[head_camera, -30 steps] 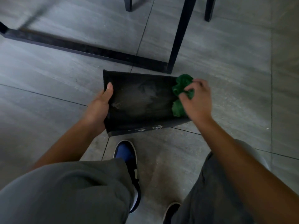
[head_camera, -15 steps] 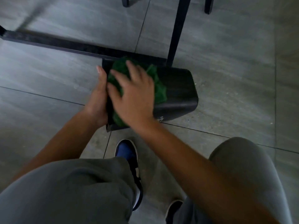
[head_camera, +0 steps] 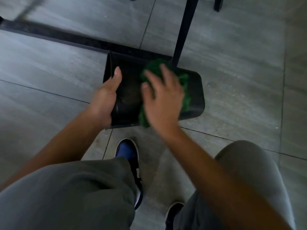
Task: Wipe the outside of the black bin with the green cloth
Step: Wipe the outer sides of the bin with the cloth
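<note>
Two hands at work: your left hand (head_camera: 106,95) grips the black plastic bin's (head_camera: 194,90) rim on the floor; right hand (head_camera: 162,100), fingers spread flat, presses the green cloth (head_camera: 183,80) onto its upturned side; wiping underway; next, probably turn it.

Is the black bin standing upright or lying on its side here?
On its side: the black bin lies along the floor, rim by the left hand, right hand pressing the green cloth on top.

Bare forearms, grey trousers (head_camera: 69,195), dark shoes (head_camera: 128,156) (one with a blue toe).
</note>
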`<state>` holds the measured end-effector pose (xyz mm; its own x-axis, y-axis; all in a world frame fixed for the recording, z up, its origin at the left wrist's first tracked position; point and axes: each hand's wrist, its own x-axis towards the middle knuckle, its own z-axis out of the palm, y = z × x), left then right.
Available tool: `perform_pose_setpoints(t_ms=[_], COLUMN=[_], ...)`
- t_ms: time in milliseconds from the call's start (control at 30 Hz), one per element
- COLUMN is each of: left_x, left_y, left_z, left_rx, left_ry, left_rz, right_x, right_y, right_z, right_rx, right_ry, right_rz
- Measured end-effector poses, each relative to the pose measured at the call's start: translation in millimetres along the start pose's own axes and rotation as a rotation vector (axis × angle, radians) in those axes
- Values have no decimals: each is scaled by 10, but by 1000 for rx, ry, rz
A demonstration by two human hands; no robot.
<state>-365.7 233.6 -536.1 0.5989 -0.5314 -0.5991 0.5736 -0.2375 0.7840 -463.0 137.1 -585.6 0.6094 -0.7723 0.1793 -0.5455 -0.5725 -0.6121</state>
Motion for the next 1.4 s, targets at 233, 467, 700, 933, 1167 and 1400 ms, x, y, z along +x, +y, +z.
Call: perform_pose_setpoints(t_ms=[233,467,700,933,1167,1400], left_x=[-54,-37,-108,181,-50,28], left_y=[-118,-114,-280,-527,-438,-316], left_z=[-179,-176,-305,-744,-380,-302], left_rx=[3,9,-8,-63,-15,23], left_ry=[27,-17,32,-85,-52,-125], left_rz=[1,18,-2,44,-55,6], right_x=[403,-88,464,-392,317,-507], right_y=[316,-203,560,-299,699,-356], right_z=[-35,-92,-105,-61,-263,21], right_rx=[-64,50,-143,84,-252,15], right_ry=[30,-69,-17,-149,0,-176], right_rz=[35,-119,-56,-321,-36,-467])
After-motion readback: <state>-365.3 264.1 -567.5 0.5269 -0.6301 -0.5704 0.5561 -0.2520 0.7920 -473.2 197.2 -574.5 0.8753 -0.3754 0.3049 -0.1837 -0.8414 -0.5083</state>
